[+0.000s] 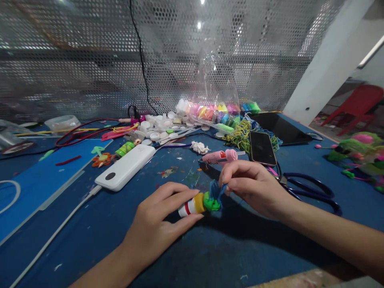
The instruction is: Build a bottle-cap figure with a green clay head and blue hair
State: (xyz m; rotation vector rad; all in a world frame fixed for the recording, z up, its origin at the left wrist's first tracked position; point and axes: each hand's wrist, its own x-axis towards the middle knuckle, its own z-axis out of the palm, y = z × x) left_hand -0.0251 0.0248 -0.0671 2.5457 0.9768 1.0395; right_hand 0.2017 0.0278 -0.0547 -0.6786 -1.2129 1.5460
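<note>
Lying on its side, a small craft figure [198,203] has a white body with a red band, a yellow band and a green clay-like end. My left hand [163,216] grips its white and yellow part between thumb and fingers. Blue yarn [216,189] sits on the green end. My right hand [249,186] pinches strands of that yarn between thumb and forefinger. Just behind my right hand lies a pink glue gun [220,156] with a clear stick in its back. The figure's far side is hidden by my left fingers.
A white power bank [126,168] with a cable lies left; blue-handled scissors [312,188] and a phone [263,148] lie right. Behind are white caps [154,126], yellow-green yarn [240,136] and a plastic bag [216,96] of colourful pieces. A perforated metal panel [105,72] stands at the back.
</note>
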